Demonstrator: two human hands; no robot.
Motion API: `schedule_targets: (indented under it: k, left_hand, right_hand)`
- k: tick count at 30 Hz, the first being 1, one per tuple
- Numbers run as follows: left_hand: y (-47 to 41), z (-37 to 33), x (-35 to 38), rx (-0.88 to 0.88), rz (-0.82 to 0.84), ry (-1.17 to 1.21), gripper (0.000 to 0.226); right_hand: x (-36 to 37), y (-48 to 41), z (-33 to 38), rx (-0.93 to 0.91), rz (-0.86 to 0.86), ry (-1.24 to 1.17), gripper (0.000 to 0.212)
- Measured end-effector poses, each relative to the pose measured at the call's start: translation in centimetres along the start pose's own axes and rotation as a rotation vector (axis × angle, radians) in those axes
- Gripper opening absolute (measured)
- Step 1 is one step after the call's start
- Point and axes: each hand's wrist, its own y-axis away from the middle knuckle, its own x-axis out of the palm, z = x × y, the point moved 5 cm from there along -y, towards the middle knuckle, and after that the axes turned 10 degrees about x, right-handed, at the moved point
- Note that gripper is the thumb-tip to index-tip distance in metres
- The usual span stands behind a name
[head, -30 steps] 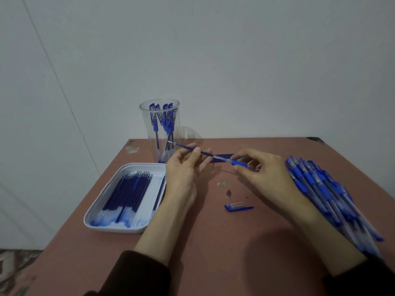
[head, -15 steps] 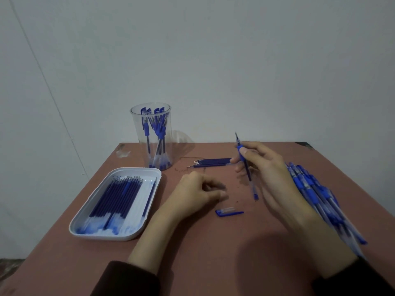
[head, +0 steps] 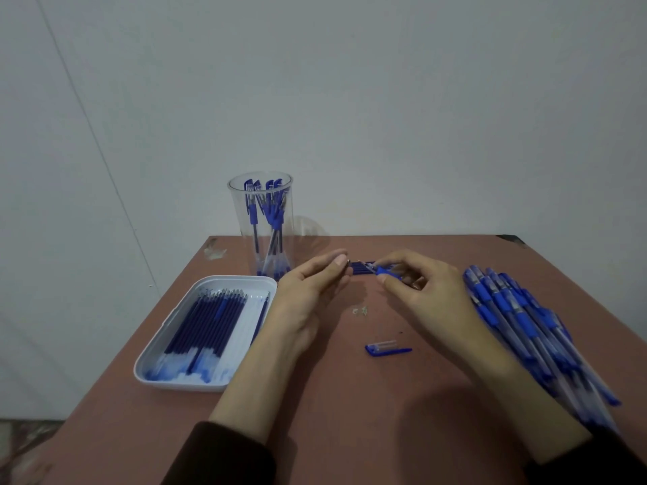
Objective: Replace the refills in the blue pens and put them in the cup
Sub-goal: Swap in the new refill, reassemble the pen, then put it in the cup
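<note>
Head view. The right hand point(head: 430, 295) grips the blue pen point(head: 383, 272) by its rubber sleeve. Half a second ago it held the pen up on end; now the pen is nearly level, front end pointing left.

The left hand point(head: 308, 292), which was curled low on the table point(head: 350, 414), is raised, and its thumb and forefinger pinch a small dark piece point(head: 348, 263), just short of the pen's front end. It is probably the tip cone, but too small to be sure.

Reading: the refill is likely in and the tip goes on next.

The cap point(head: 387, 349) lies loose on the table, not yet fitted. The cup point(head: 245, 211) stands behind the left hand with finished pens in it. The tray point(head: 182, 385) of refills is at left and the pen pile point(head: 518, 316) at right.
</note>
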Motion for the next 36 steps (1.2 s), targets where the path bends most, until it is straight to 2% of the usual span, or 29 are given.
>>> schedule_targets:
  k: [8, 14, 22, 25, 28, 30, 32, 36]
  left_hand:
    - [0.2, 0.2, 0.3, 0.093, 0.021, -0.105, 0.017]
    - [0.0, 0.0, 0.0, 0.106, -0.035, 0.008, 0.016]
    - [0.3, -0.3, 0.6, 0.244, 0.070, -0.201, 0.023]
    - [0.4, -0.2, 1.0, 0.251, 0.128, -0.224, 0.027]
    - [0.2, -0.3, 1.1, 0.250, 0.201, -0.259, 0.035]
    - [0.2, -0.2, 1.4, 0.210, 0.228, -0.165, 0.041]
    - [0.4, -0.1, 1.5, 0.177, 0.226, -0.072, 0.040]
    - [0.6, -0.2, 1.7, 0.184, 0.207, -0.098, 0.041]
  right_hand:
    - [0.0, 0.3, 0.6, -0.090, -0.023, 0.107, 0.015]
    - [-0.3, 0.3, 0.8, -0.119, -0.061, 0.109, 0.015]
    - [0.2, 0.5, 0.7, -0.159, -0.064, 0.170, 0.016]
    - [0.3, 0.3, 0.3, -0.045, -0.034, 0.066, 0.013]
    - [0.8, 0.0, -0.5, 0.162, 0.107, -0.212, 0.013]
    - [1.2, 0.1, -0.6, 0.259, 0.183, -0.343, 0.013]
    - [1.5, 0.2, -0.5, 0.289, 0.214, -0.380, 0.013]
    - [1.6, 0.5, 0.1, 0.245, 0.252, -0.452, 0.013]
